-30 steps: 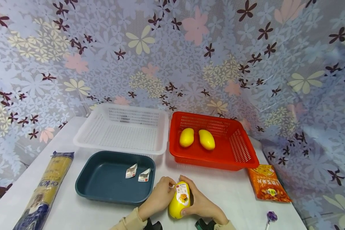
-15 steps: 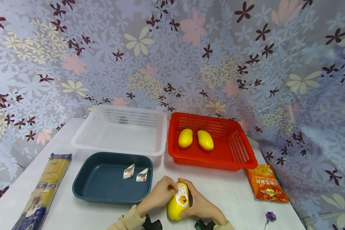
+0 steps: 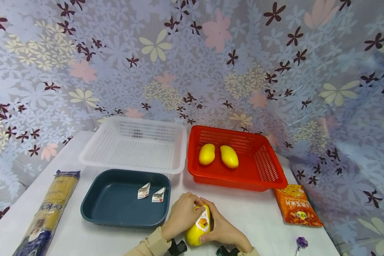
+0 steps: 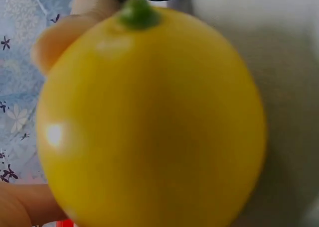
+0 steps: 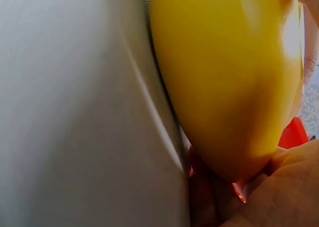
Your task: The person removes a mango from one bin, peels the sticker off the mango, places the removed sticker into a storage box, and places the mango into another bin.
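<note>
My right hand [image 3: 225, 228] grips a yellow mango [image 3: 194, 234] low over the white table, its thumb on the near side and fingers round the far end. A green stem nub tips the mango [image 4: 149, 117] in the left wrist view. On its upper face is a white sticker [image 3: 203, 222] with a small fruit picture. My left hand [image 3: 183, 215] bends over the mango's top; its curled fingers pinch the sticker's upper part, which they partly cover. Close up, the right wrist view has the mango [image 5: 224, 77] against the right palm.
A dark blue tray [image 3: 115, 223] with two peeled stickers stands left, before a white basket [image 3: 134, 167]. The red basket [image 3: 230, 180] behind my hands holds two mangoes. A pasta packet [image 3: 48, 209] lies far left; an orange snack bag [image 3: 297, 204] and a lollipop [image 3: 302, 242] lie right.
My left hand has shifted up and right over the mango, so its fingers now cover the sticker's upper part. The right hand keeps its grip in about the same place.
</note>
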Action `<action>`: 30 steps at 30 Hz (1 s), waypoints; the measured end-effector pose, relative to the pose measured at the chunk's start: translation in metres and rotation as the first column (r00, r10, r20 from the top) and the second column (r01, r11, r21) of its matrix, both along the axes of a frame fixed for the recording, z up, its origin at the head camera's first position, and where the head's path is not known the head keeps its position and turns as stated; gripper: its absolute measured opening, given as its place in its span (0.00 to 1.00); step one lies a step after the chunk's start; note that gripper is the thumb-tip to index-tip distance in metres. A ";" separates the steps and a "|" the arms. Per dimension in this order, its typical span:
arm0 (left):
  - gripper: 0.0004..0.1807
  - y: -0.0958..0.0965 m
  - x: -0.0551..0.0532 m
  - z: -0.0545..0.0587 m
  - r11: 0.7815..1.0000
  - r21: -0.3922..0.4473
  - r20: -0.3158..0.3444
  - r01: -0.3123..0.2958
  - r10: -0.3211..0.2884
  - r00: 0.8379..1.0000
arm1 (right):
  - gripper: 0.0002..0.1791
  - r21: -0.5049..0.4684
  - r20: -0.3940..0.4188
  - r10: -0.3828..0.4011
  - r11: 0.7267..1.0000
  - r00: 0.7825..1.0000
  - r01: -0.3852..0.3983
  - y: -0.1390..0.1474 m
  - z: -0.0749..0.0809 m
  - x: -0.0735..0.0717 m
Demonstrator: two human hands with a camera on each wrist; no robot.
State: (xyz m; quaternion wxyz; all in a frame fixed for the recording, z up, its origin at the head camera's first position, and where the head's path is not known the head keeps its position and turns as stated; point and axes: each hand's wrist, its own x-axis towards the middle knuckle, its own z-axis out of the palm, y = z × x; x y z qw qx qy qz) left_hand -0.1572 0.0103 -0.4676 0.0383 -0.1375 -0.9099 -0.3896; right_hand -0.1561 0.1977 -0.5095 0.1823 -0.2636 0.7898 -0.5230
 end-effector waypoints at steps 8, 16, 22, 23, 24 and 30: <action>0.05 -0.001 -0.003 -0.002 0.997 0.074 0.054 0.030 -0.034 0.998 | 0.59 -0.021 0.015 0.014 1.000 1.000 -0.013 0.001 0.001 0.000; 0.03 -0.001 -0.005 -0.003 0.996 0.076 0.016 0.046 -0.048 0.999 | 0.58 -0.012 0.026 0.013 1.000 1.000 -0.013 0.002 0.001 0.000; 0.03 0.002 -0.008 -0.007 0.993 0.106 0.013 0.051 -0.053 0.999 | 0.58 0.003 0.003 0.006 1.000 1.000 -0.006 0.003 0.002 0.000; 0.03 0.002 -0.008 -0.006 0.992 0.114 0.005 0.063 -0.064 0.998 | 0.57 0.001 -0.001 0.002 1.000 1.000 -0.002 0.003 0.002 0.000; 0.03 0.002 -0.007 -0.004 0.989 0.124 -0.004 0.078 -0.079 0.997 | 0.57 0.004 -0.009 -0.001 1.000 1.000 0.001 0.003 0.002 0.000; 0.04 -0.005 0.003 0.019 0.973 0.001 -0.060 0.232 -0.231 0.971 | 0.55 0.029 -0.061 -0.018 0.999 0.998 0.020 0.000 0.005 -0.003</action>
